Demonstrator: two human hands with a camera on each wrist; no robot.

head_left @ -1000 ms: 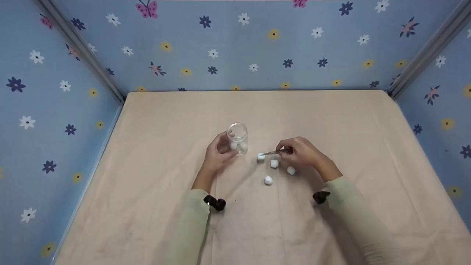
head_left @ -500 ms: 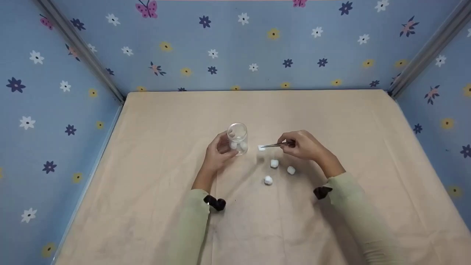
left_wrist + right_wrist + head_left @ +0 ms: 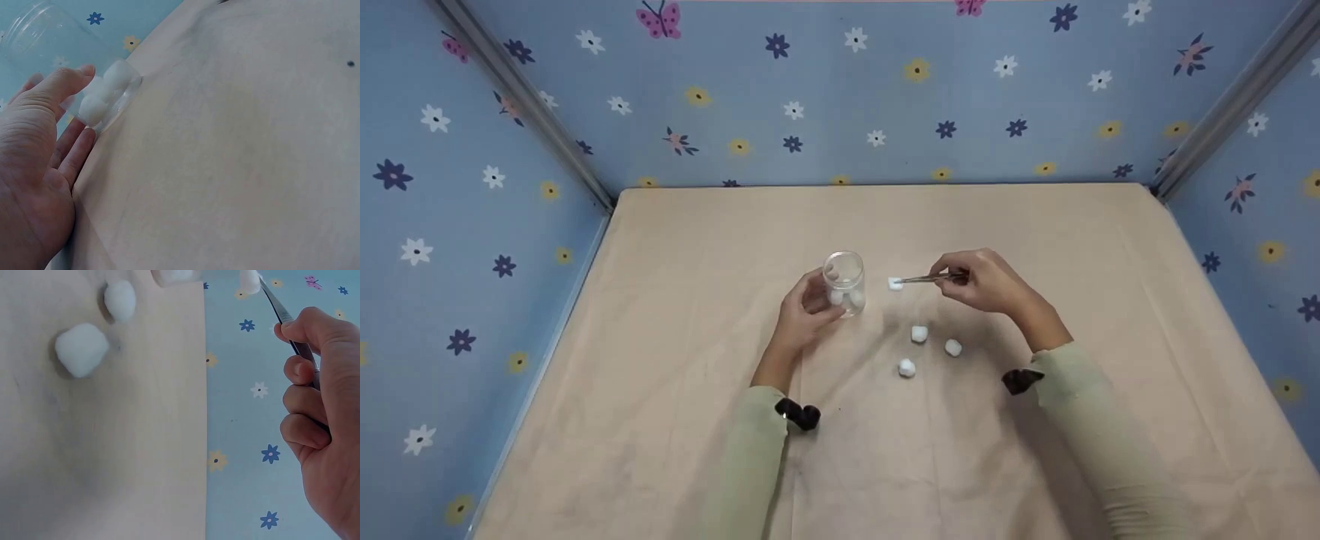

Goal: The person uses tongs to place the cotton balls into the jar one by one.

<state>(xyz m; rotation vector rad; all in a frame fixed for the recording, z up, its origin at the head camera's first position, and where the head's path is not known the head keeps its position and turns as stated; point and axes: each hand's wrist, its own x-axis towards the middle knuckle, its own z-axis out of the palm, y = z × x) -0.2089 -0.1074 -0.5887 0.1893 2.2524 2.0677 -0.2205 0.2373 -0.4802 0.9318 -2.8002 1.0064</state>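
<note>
A clear open-topped jar (image 3: 847,279) stands on the table in the head view, with my left hand (image 3: 801,321) gripping its side, thumb and fingers around it. Several white cotton balls (image 3: 101,95) lie at the jar's bottom in the left wrist view. To the right, my right hand (image 3: 988,282) pinches metal tweezers (image 3: 919,280). Their tips hold one cotton ball (image 3: 895,284) off the table, level with the jar's upper part and apart from it. Three loose cotton balls rest below: a near one (image 3: 907,367), a middle one (image 3: 919,334) and a right one (image 3: 953,347).
A beige cloth (image 3: 697,262) covers the table. Blue flowered panels (image 3: 840,90) stand at its back and sides, with grey corner posts (image 3: 521,97). Dark bands (image 3: 798,414) sit at both wrists over light green sleeves (image 3: 750,465).
My right hand has lifted the tweezers and a cotton ball off the table, upward and slightly away from me. The left hand and jar have stayed in place.
</note>
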